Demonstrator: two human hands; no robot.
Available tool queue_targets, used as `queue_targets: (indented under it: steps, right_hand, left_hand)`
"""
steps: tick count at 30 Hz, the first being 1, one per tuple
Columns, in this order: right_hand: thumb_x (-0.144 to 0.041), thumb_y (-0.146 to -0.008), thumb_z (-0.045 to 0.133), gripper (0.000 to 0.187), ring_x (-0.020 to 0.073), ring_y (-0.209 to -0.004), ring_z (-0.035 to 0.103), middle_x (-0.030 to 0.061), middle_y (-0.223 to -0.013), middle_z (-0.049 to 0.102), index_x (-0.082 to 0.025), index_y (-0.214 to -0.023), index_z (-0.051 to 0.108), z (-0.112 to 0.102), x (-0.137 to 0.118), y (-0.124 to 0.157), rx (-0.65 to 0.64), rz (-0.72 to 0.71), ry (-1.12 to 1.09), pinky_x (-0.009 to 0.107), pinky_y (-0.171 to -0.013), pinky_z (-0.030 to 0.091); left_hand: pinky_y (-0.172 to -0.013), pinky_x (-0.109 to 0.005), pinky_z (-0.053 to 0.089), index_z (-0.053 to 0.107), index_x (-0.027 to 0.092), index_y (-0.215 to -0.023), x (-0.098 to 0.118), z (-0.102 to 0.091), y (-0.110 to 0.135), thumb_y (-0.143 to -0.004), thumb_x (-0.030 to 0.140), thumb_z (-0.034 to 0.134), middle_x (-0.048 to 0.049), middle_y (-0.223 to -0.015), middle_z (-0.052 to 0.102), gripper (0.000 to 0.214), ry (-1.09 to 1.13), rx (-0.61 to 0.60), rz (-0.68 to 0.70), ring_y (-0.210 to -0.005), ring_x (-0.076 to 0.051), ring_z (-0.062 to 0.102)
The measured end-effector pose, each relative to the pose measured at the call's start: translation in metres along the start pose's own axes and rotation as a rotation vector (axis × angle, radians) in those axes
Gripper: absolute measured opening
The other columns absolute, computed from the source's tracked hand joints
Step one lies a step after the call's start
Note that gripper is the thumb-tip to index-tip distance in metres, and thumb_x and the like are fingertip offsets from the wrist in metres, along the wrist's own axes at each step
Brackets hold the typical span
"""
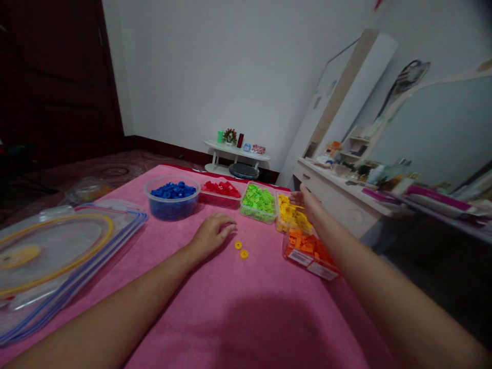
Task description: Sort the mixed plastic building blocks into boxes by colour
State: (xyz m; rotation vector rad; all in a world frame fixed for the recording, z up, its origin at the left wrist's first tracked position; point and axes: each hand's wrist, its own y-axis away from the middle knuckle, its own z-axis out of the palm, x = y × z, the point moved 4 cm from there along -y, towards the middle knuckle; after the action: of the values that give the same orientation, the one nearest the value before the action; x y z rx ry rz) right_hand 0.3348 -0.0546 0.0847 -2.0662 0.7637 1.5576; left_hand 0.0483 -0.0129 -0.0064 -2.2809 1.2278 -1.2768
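Note:
My left hand [212, 233] rests on the pink cloth, fingers loosely curved and thumb apart, holding nothing that I can see. Just to its right lie two small round yellow pieces [241, 250] with centre marks. Over the tub of yellow pieces [290, 212] is my right hand [308, 202], its fingers stretched out to the left and partly blurred; nothing shows in them. Nearer to me, beneath my right forearm, sits a clear box of orange bricks [307, 245] with white labels. A tray of light green pieces [258, 202] stands left of the yellow tub.
A clear box of red pieces [220, 189] and a round tub of blue pieces [172, 197] line the far side of the table. Zip bags [77, 246] with a yellow ring lie at the left. A white dresser [338, 192] stands beyond the right edge.

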Motion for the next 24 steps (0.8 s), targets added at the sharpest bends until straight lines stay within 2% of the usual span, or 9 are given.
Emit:
queue_targets:
  steps: [2, 4, 6, 9, 13, 16, 18, 21, 24]
  right_hand:
    - [-0.049, -0.086, 0.041, 0.038, 0.0129, -0.064, 0.057, 0.0075, -0.079, 0.063, -0.016, -0.08, 0.058, 0.015, -0.008, 0.02, -0.059, -0.204, 0.021, 0.021, -0.056, 0.041]
    - [-0.049, -0.08, 0.053, 0.034, 0.0133, -0.061, 0.055, 0.0051, -0.075, 0.062, -0.016, -0.082, 0.061, 0.042, -0.008, 0.051, -0.285, -0.388, 0.146, 0.023, -0.055, 0.041]
    - [-0.047, -0.077, 0.058, 0.033, 0.0147, -0.063, 0.056, 0.005, -0.08, 0.062, -0.018, -0.091, 0.064, 0.07, 0.006, 0.089, -0.555, -0.488, 0.366, 0.026, -0.059, 0.043]
    - [-0.044, -0.069, 0.069, 0.059, 0.0208, -0.088, 0.057, 0.0088, -0.107, 0.058, -0.024, -0.122, 0.053, 0.096, 0.034, 0.134, -0.58, -0.628, 0.633, 0.031, -0.076, 0.043]
    - [-0.024, -0.081, 0.056, 0.024, 0.0181, -0.084, 0.057, 0.0082, -0.1, 0.058, -0.02, -0.104, 0.061, 0.114, 0.058, 0.158, -0.57, -0.705, 0.801, 0.029, -0.076, 0.041]
    - [-0.017, -0.081, 0.05, 0.015, 0.0162, -0.081, 0.056, 0.0046, -0.088, 0.062, -0.019, -0.091, 0.061, 0.108, 0.046, 0.144, -0.575, -0.796, 0.752, 0.026, -0.072, 0.04]
    - [-0.017, -0.079, 0.051, 0.014, 0.016, -0.076, 0.056, 0.0038, -0.084, 0.064, -0.019, -0.087, 0.062, 0.091, 0.027, 0.117, -0.475, -0.805, 0.771, 0.025, -0.068, 0.039]
    - [-0.023, -0.077, 0.056, 0.016, 0.0173, -0.073, 0.057, 0.0055, -0.082, 0.065, -0.018, -0.089, 0.065, 0.051, -0.002, 0.059, -0.197, -0.728, 0.868, 0.026, -0.067, 0.038]
    - [-0.03, -0.077, 0.061, 0.028, 0.0168, -0.071, 0.059, 0.0087, -0.09, 0.066, -0.017, -0.102, 0.064, 0.011, -0.014, 0.006, -0.089, -0.504, 0.832, 0.025, -0.064, 0.04]
  left_hand:
    - [-0.084, -0.03, 0.044, 0.069, 0.018, -0.092, 0.003, 0.002, 0.001, -0.083, 0.021, 0.051, -0.0056, -0.094, 0.068, 0.02, 0.01, -0.019, 0.0, -0.09, -0.018, 0.059]
    - [-0.084, -0.03, 0.044, 0.069, 0.018, -0.093, 0.002, 0.004, 0.003, -0.083, 0.019, 0.051, -0.0058, -0.095, 0.068, 0.021, 0.003, -0.028, -0.01, -0.09, -0.018, 0.06]
    - [-0.084, -0.031, 0.045, 0.07, 0.018, -0.094, -0.003, 0.005, 0.004, -0.082, 0.018, 0.051, -0.0062, -0.095, 0.068, 0.022, -0.012, -0.026, -0.029, -0.09, -0.018, 0.06]
    - [-0.083, -0.03, 0.045, 0.07, 0.017, -0.094, -0.011, 0.005, 0.006, -0.081, 0.018, 0.052, -0.0066, -0.095, 0.069, 0.022, -0.019, -0.013, -0.062, -0.089, -0.018, 0.061]
    - [-0.081, -0.029, 0.046, 0.07, 0.018, -0.094, -0.017, 0.006, 0.006, -0.08, 0.017, 0.053, -0.0059, -0.094, 0.069, 0.022, -0.009, -0.014, -0.077, -0.088, -0.018, 0.061]
    - [-0.081, -0.029, 0.046, 0.07, 0.018, -0.094, -0.018, 0.008, 0.006, -0.08, 0.018, 0.053, -0.006, -0.094, 0.069, 0.022, -0.023, -0.027, -0.076, -0.088, -0.018, 0.061]
    - [-0.082, -0.029, 0.046, 0.07, 0.018, -0.094, -0.017, 0.008, 0.006, -0.08, 0.018, 0.053, -0.0063, -0.094, 0.069, 0.022, -0.037, -0.035, -0.073, -0.088, -0.018, 0.061]
    - [-0.082, -0.029, 0.046, 0.07, 0.018, -0.093, -0.017, 0.009, 0.006, -0.08, 0.018, 0.052, -0.0063, -0.094, 0.069, 0.022, -0.049, -0.045, -0.062, -0.088, -0.018, 0.061]
    - [-0.082, -0.03, 0.045, 0.07, 0.017, -0.094, -0.018, 0.01, 0.006, -0.08, 0.018, 0.052, -0.006, -0.094, 0.069, 0.022, -0.054, -0.052, -0.061, -0.089, -0.018, 0.061]
